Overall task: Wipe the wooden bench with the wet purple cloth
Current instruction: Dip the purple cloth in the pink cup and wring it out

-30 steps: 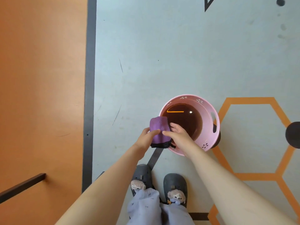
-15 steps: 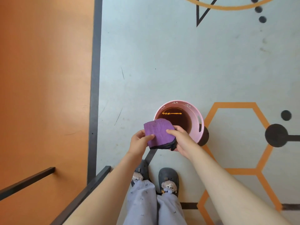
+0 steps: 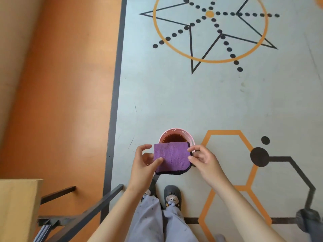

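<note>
Cloth held flat over the bucket, bench not yet wiped.
Low left, the pale bench (image 3: 17,206) corner sits well apart. Above the slippers (image 3: 173,196), the left hand (image 3: 145,163) and right hand (image 3: 204,161) each pinch a side edge of the purple cloth (image 3: 172,158), probably spreading it for wiping. It hangs over the near rim of the pink bucket (image 3: 174,131), so drips likely fall in.
</note>
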A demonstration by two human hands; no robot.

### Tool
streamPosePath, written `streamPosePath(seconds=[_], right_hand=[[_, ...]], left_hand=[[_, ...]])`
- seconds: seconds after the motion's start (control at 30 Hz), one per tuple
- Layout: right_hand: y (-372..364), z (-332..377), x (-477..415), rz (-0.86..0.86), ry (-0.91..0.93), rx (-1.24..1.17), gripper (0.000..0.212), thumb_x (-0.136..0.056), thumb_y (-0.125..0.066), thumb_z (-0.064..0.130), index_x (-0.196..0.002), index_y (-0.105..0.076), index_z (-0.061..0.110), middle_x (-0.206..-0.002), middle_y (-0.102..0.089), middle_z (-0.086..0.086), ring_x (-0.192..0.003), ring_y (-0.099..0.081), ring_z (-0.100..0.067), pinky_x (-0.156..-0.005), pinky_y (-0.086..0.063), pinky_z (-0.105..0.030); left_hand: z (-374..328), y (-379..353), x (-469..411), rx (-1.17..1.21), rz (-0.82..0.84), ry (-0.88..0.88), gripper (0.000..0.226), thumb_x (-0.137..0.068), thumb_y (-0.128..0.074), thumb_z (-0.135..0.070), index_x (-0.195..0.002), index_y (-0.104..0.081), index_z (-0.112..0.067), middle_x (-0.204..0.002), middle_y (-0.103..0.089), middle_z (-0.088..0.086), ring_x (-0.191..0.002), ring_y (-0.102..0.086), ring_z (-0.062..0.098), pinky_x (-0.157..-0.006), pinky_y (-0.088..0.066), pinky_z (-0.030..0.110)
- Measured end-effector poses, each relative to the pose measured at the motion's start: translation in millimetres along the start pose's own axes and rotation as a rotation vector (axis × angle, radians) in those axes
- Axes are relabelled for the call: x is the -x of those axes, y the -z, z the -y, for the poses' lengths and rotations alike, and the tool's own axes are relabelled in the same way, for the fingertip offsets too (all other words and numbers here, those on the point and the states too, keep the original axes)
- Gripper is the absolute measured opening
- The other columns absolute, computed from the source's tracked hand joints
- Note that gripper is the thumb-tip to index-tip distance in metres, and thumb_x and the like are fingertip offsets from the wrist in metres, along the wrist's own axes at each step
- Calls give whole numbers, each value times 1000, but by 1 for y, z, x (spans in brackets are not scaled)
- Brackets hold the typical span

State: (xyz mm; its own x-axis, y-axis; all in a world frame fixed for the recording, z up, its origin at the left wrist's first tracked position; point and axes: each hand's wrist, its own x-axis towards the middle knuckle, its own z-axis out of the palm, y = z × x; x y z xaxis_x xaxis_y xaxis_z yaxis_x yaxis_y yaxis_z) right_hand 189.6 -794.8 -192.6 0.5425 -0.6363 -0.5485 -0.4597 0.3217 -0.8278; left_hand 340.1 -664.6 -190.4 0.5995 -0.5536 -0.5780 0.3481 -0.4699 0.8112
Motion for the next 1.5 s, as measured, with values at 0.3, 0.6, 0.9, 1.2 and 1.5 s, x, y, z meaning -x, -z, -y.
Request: streamPosePath(seconds=[0.3,0.6,0.9,1.2,1.5], right_hand=[[2,121,130,52,245,272,39,-78,-72,11,-109,-64,34,-111,-61,19,-100,-57,4,-83,-43,-9],[-18,154,195,-29,470,525,31,-73,-74,13,-99,-69,28,-93,-57,15,-92,-55,-8,-76,-38,-8],[-28,186,196,212,362,468,20,-69,-62,44,-79,-63,28,-100,-59,21,-89,-61,-13,-86,-51,-38],[-39,220,197,318,209,179,29,-79,-73,36,-87,-62,10,-76,-64,-7,-73,-62,-18,-72,-52,-34],[-61,215,203,-127,568,635,25,-81,-67,37,-78,-45,25,-68,-56,11,-65,-56,-10,-56,-50,-24]], left_hand=[[-102,41,147,-294,85,-247,42,-65,-74,-19,-99,-60,-38,-92,-69,-3,-87,-68,15,-79,-53,26],[-122,68,218,-425,-166,-467,43,-67,-81,3,-95,-66,-26,-90,-68,-13,-86,-65,8,-78,-53,22],[-145,103,234,-260,-148,-285,27,-52,-75,-47,-74,-72,-32,-87,-66,-6,-87,-64,14,-82,-51,25],[-172,87,239,117,-66,-184,35,-83,-73,-19,-100,-57,8,-77,-63,7,-75,-61,16,-72,-54,31],[-174,45,240,-283,-444,-474,25,-77,-70,-11,-71,-45,-13,-59,-44,-1,-54,-35,6,-51,-32,17]])
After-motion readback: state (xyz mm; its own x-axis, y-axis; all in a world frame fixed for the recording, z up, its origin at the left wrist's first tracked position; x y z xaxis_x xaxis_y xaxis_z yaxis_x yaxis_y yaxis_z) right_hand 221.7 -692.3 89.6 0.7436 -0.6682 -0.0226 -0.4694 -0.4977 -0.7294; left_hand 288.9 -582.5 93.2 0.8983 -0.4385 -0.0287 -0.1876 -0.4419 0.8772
